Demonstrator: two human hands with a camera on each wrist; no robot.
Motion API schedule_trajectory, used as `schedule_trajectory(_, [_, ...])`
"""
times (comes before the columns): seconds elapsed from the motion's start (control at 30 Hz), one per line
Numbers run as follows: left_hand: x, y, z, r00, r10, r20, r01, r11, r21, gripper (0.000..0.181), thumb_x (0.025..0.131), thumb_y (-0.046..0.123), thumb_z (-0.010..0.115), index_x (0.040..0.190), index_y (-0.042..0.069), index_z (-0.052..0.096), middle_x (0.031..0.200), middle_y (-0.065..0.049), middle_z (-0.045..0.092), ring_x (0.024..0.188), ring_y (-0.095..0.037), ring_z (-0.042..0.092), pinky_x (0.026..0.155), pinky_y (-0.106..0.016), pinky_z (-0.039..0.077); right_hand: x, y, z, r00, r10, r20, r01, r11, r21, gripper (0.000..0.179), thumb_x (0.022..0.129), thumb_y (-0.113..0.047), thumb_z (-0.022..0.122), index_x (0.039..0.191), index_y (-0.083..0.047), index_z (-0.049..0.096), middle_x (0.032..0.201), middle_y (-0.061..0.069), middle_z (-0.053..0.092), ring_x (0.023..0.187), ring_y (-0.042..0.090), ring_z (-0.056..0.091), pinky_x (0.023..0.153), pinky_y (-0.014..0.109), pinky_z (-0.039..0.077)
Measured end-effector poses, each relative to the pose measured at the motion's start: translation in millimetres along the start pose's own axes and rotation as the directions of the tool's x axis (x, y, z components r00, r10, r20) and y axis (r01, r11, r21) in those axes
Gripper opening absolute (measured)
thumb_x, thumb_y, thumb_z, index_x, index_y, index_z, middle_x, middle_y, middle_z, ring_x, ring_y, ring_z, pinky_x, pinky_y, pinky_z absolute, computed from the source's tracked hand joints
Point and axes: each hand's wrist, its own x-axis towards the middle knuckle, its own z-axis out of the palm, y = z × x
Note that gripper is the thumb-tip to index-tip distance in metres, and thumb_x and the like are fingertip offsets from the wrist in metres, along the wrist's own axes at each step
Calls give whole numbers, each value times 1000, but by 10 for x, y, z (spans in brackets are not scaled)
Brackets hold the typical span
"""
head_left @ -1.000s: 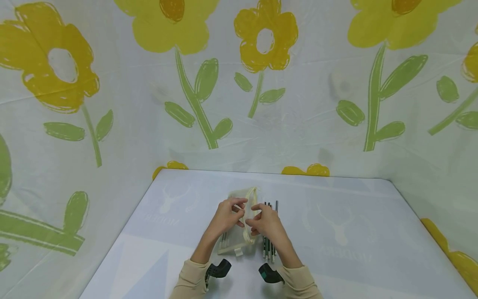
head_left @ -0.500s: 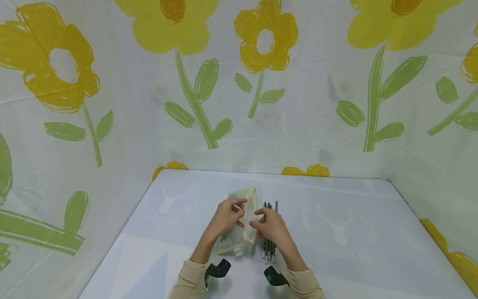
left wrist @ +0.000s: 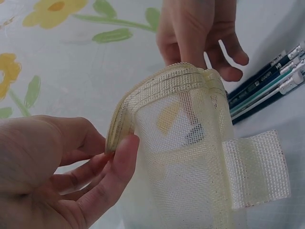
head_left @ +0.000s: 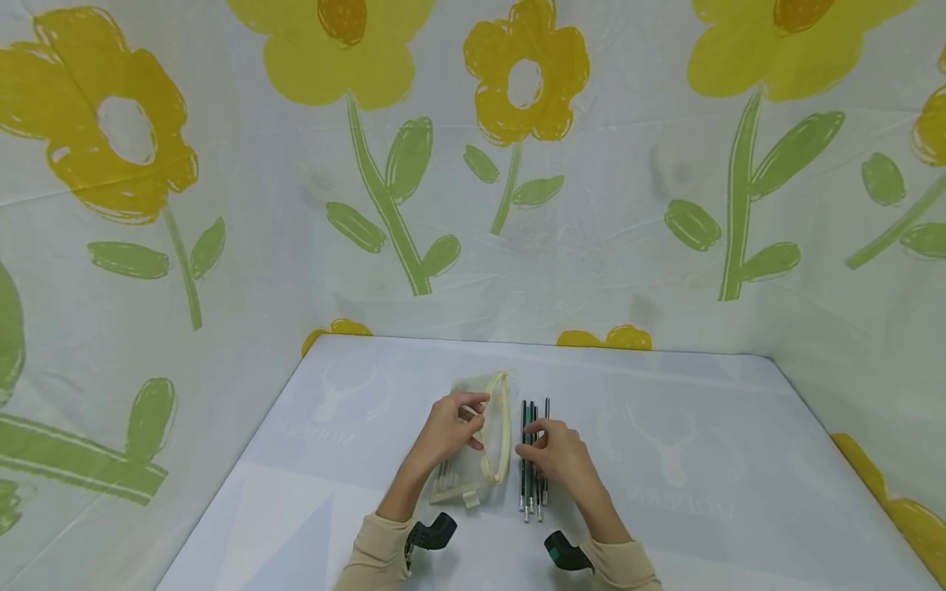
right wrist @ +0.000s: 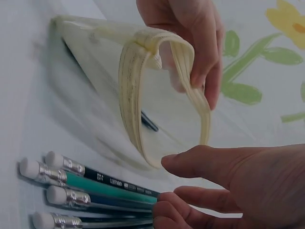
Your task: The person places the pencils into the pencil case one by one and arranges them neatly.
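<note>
My left hand pinches the zippered edge of a cream mesh pencil pouch between thumb and fingers. The pouch's mouth gapes toward the right, as the right wrist view shows. Inside it lies a dark, slim pencil-like thing. Several pencils, dark and teal with white erasers and silver ferrules, lie side by side just right of the pouch. Over them is my right hand, thumb apart from the loosely bent fingers, fingertips right at the pencils. Nothing shows between its thumb and fingers.
A white table with faint printed patterns carries everything. Flower-printed fabric rises behind the table and on both sides. A small fabric tab sticks out from the pouch's near end.
My right hand has moved right, away from the pouch's mouth and over the pencils. The left hand keeps its pinch on the pouch in the same place.
</note>
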Motion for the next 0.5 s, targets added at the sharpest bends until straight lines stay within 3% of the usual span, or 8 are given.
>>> schedule_trajectory(0.23, [97,-265,25,1000,2,-11,-2,1000,11,36,94,-4,53,130,-4,59,109,-28,57,95,-45,65,58,-42,65,11,70,-48,999,27,-20,-27,1000,0,41,83,-27,77,117,-7,67,81,4,63,60,13,57,51,23,53])
schedule_trajectory(0.5, [99,-265,9,1000,12,0,-12,1000,19,37,93,-3,53,130,-5,59,108,-27,57,94,-44,65,55,-34,65,28,136,-117,998,64,-26,-63,998,31,44,84,-24,77,122,-5,65,88,7,67,63,14,60,52,25,58])
